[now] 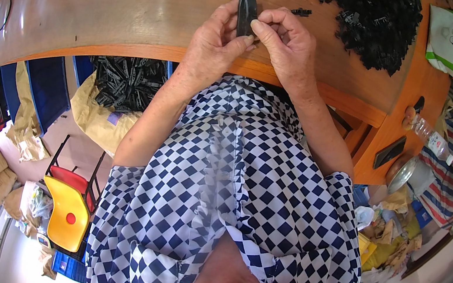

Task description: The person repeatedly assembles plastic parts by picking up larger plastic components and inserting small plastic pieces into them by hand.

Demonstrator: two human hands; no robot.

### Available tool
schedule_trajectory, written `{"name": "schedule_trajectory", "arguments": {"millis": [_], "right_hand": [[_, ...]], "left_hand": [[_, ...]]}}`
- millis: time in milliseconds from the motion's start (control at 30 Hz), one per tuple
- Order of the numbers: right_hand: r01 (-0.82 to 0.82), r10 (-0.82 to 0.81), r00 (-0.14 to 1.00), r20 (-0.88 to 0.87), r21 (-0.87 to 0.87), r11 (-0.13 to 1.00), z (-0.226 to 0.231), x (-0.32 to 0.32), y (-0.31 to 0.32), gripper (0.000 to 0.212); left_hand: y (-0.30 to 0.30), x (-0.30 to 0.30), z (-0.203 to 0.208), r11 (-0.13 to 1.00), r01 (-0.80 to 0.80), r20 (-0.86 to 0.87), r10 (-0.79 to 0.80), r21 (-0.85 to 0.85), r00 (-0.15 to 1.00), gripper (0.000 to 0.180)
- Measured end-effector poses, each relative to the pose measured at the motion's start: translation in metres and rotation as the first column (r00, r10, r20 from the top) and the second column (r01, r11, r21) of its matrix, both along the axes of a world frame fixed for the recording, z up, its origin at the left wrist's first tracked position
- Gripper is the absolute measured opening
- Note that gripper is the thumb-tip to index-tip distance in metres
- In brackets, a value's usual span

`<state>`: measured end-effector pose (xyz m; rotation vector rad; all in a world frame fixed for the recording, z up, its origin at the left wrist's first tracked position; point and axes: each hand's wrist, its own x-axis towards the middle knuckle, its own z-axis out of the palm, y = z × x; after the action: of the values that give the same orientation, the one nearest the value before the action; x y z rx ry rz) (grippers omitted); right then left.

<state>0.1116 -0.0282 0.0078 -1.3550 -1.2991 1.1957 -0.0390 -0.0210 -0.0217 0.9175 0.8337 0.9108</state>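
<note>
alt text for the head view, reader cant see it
A person's left hand holds a narrow black piece over a wooden table, the right hand touching it. Rightward lies a heap of small black parts; a yellow chair stands lower left.

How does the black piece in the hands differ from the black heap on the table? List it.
Form: the black piece is one long block; the black heap is many small parts.
Support: the left hand and right hand hold the black piece; the black heap lies on the table.
Shared: both are dark.
</note>
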Motion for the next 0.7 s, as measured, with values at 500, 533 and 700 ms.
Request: {"name": "schedule_trajectory", "arguments": {"millis": [500,533,700], "right_hand": [[-0.075,0.034,0.979,-0.199,-0.199,0.977,0.008,0.013,0.000,0.014],[-0.074,0.034,0.979,-0.199,-0.200,0.977,0.008,0.013,0.000,0.014],[-0.097,0.070,0.990,-0.124,-0.228,0.969,0.009,0.014,0.002,0.013]], "left_hand": [[-0.001,0.002,0.004,0.998,0.022,0.023,-0.024,0.054,0.999,0.056],[-0.001,0.002,0.003,0.998,0.022,0.022,-0.024,0.056,0.999,0.057],[-0.001,0.002,0.001,0.998,0.004,0.033,-0.006,0.069,0.999,0.057]]}}
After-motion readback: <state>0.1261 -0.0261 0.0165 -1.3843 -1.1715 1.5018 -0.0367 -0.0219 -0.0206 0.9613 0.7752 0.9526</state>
